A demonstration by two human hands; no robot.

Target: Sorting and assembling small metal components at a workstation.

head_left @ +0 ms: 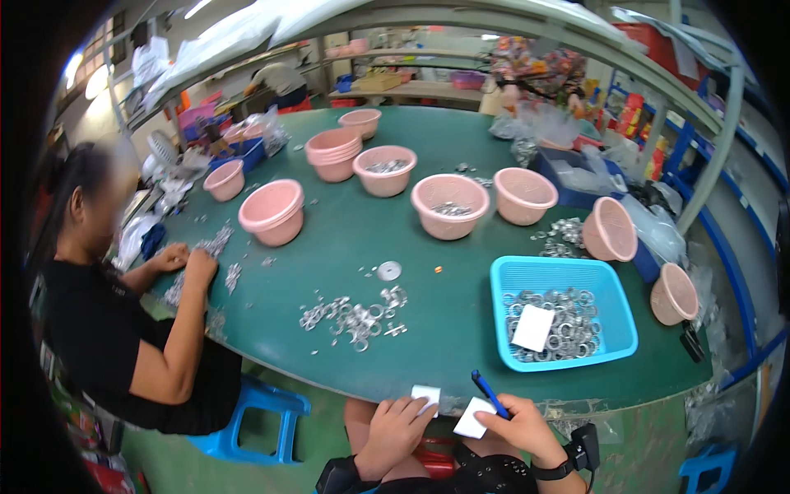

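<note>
At the near edge of the green table, my left hand (393,432) is closed over a small white paper slip (427,395); its fingers cover part of the slip and its thumb is hidden. To its right, my right hand (520,426) pinches a second white slip (472,418) between thumb and fingers. A blue pen (490,393) is also in that hand, slanting up to the left. Beyond it stands a blue plastic basket (504,321) holding many silvery metal rings (572,325), with a white card (533,328) lying on them.
Loose metal parts (358,319) lie in front of me, near a round metal disc (389,271). Several pink basins (527,196) stand farther back. At left, a person (123,321) in black handles small parts beside a blue stool (255,420). A metal post (716,148) rises at right.
</note>
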